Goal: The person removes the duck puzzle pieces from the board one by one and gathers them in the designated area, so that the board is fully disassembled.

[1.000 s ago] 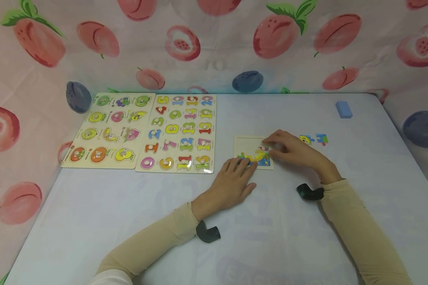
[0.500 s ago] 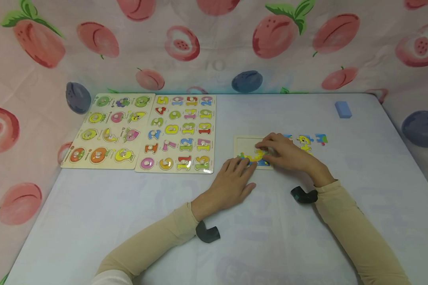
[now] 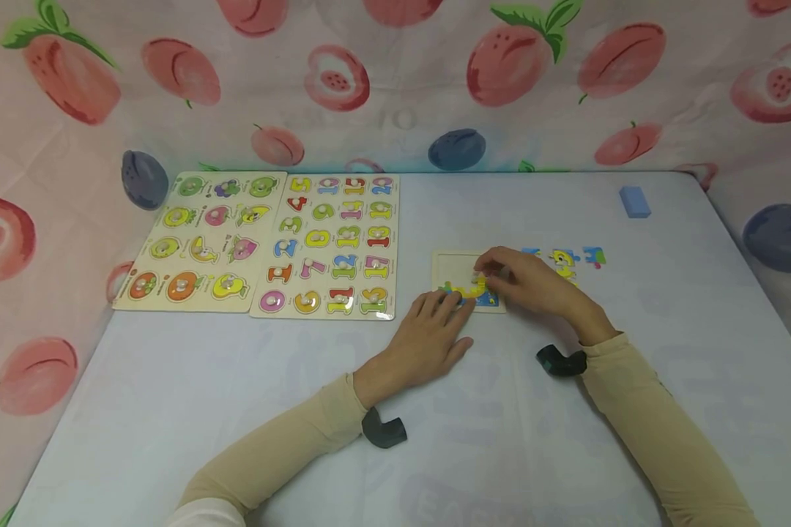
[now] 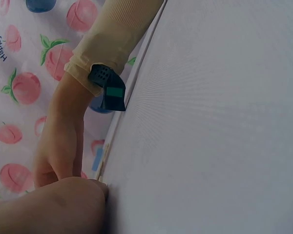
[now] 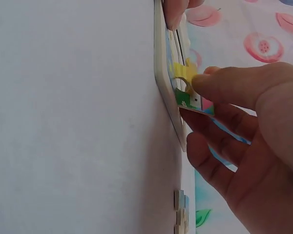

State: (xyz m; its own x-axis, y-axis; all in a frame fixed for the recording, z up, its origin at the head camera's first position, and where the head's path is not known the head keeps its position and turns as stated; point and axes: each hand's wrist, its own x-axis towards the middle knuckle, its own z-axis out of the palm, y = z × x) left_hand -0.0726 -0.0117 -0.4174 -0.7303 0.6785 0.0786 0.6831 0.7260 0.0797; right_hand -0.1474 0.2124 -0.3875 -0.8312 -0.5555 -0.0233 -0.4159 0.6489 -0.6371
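Note:
A small square puzzle tray lies on the table, its near part filled with yellow and blue jigsaw pieces. My left hand lies palm down, extended fingers resting on the tray's near left edge. Over the tray's right side, my right hand pinches a jigsaw piece between thumb and fingers. That piece shows yellow, green and pink in the right wrist view and is tilted at the tray's edge. Fingers hide most of it in the head view.
Several loose jigsaw pieces lie right of the tray, partly behind my right hand. A blue block sits at the back right. A fruit peg board and a number peg board lie side by side at the left.
My right hand has moved a little left over the tray, uncovering more loose pieces behind it; in the last half second it has barely shifted. My left hand has stayed in place.

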